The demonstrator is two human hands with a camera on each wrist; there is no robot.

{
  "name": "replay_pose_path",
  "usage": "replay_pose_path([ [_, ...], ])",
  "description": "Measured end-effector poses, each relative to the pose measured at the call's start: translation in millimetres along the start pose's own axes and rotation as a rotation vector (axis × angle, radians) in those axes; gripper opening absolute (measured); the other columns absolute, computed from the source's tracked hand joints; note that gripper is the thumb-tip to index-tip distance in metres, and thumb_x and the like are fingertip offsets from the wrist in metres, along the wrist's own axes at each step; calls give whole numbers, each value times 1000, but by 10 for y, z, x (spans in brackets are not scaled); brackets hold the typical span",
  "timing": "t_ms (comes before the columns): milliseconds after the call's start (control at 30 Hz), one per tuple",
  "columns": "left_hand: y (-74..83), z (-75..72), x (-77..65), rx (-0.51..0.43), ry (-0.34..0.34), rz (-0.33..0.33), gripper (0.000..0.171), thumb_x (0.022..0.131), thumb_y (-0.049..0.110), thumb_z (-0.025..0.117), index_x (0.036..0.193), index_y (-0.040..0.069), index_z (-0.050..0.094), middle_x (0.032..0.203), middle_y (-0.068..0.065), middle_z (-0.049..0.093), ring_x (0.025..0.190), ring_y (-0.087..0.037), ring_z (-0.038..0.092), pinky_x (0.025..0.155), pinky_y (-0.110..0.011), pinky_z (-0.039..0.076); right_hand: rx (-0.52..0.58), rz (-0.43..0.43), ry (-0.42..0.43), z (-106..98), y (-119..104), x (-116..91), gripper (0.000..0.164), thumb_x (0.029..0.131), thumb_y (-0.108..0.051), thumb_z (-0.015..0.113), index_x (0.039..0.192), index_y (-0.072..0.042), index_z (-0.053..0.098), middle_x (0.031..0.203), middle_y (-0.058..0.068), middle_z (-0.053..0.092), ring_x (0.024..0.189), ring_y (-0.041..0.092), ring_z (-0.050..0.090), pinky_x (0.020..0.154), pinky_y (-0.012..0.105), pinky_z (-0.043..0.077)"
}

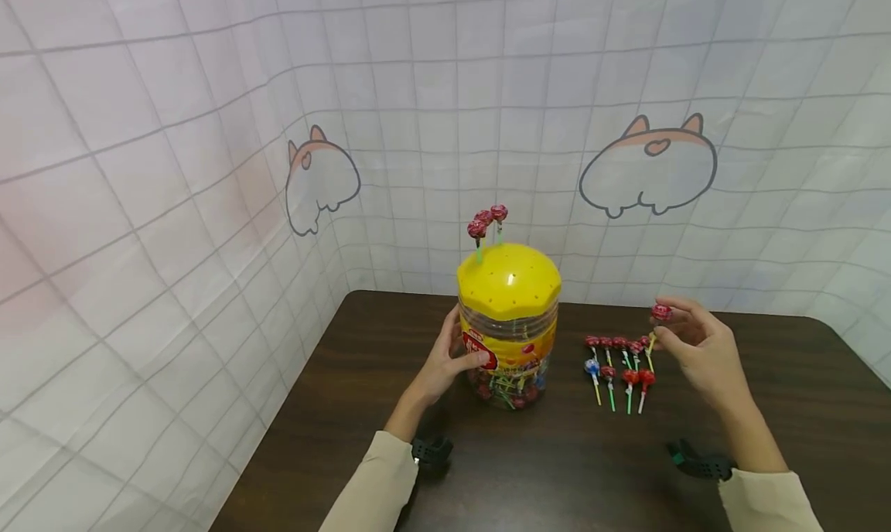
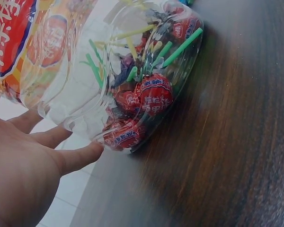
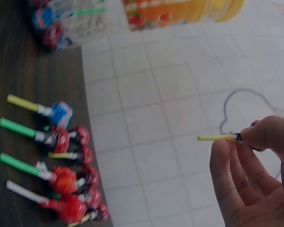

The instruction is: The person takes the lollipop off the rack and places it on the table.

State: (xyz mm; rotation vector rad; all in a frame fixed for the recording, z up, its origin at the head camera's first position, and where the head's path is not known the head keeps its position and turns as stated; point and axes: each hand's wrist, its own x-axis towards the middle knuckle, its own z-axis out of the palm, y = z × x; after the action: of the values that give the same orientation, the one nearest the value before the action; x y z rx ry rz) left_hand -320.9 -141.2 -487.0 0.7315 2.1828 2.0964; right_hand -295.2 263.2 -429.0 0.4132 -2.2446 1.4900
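Apparently, the step is bringing a lollipop (image 1: 661,312) to the jar (image 1: 511,346). Head view: the right hand (image 1: 706,354) pinches the lollipop over the table's (image 1: 529,462) right side; the left hand (image 1: 445,366) grips the jar, whose domed yellow lid (image 1: 511,284) bears 3 upright lollipops (image 1: 477,229). Left wrist: clear ridged plastic, glossy wrappers (image 2: 156,93). Right wrist: slim yellow stick (image 3: 209,138); next likely calls for aiming it lidward.
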Motion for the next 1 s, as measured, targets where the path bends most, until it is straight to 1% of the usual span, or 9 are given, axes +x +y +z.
replay_pose_path([
  [200, 4, -7, -7, 7, 14, 7, 90, 92, 36, 74, 162, 38, 16, 155, -12, 40, 144, -34, 38, 117, -66, 32, -49, 19, -43, -121, 149, -15, 45, 96, 0, 67, 139, -11, 59, 101, -24, 66, 73, 3, 69, 64, 19, 58],
  [267, 12, -10, -15, 3, 15, 8, 91, 92, 36, 75, 162, 38, 17, 155, -12, 40, 145, -34, 37, 118, -66, 31, -67, 25, -48, -165, 193, -26, 44, 97, -1, 67, 138, -11, 59, 101, -24, 66, 73, 4, 69, 63, 20, 57],
  [333, 18, -8, -18, 5, 10, 6, 90, 92, 37, 75, 161, 40, 17, 156, -10, 40, 145, -33, 37, 118, -65, 32, -85, 34, -49, -211, 237, -40, 43, 97, -1, 67, 138, -10, 59, 100, -23, 66, 72, 5, 70, 63, 21, 57],
  [467, 9, -1, -3, 11, -8, 5, 90, 92, 39, 74, 160, 44, 16, 155, -8, 41, 141, -31, 42, 114, -61, 39, -118, 54, -72, -287, 325, -76, 40, 98, -3, 66, 137, -9, 57, 98, -22, 65, 74, 6, 70, 64, 21, 58],
  [600, 5, 3, 2, 12, -11, 8, 90, 91, 40, 75, 160, 46, 17, 154, -7, 43, 139, -30, 44, 113, -57, 43, -123, 57, -130, -311, 416, -102, 41, 97, 1, 66, 136, -4, 55, 97, -12, 66, 76, 8, 71, 65, 23, 60],
  [733, 0, 5, 4, 12, -9, 13, 91, 92, 40, 74, 161, 42, 16, 155, -9, 42, 140, -32, 43, 114, -59, 41, -130, 75, -198, -306, 503, -117, 42, 96, 6, 64, 136, 2, 53, 98, 8, 65, 76, 9, 71, 66, 26, 61],
  [833, -7, 5, 8, 12, -8, 11, 91, 92, 41, 74, 162, 41, 16, 156, -9, 41, 141, -32, 42, 114, -60, 40, -127, 111, -255, -300, 571, -136, 42, 96, 6, 64, 136, 6, 50, 101, 20, 62, 79, 7, 70, 67, 28, 62],
  [867, -8, 5, 8, 13, -7, 10, 91, 92, 41, 74, 161, 41, 16, 156, -9, 41, 141, -33, 42, 114, -60, 40, -121, 127, -274, -299, 596, -144, 42, 96, 5, 64, 136, 7, 50, 103, 22, 61, 80, 7, 70, 69, 29, 62],
  [1000, -3, 6, 5, 11, -5, 5, 90, 91, 41, 74, 160, 44, 16, 156, -8, 41, 142, -32, 41, 115, -61, 39, -91, 192, -333, -300, 697, -184, 44, 97, 6, 62, 138, 9, 47, 103, 23, 59, 84, 8, 69, 73, 32, 63],
])
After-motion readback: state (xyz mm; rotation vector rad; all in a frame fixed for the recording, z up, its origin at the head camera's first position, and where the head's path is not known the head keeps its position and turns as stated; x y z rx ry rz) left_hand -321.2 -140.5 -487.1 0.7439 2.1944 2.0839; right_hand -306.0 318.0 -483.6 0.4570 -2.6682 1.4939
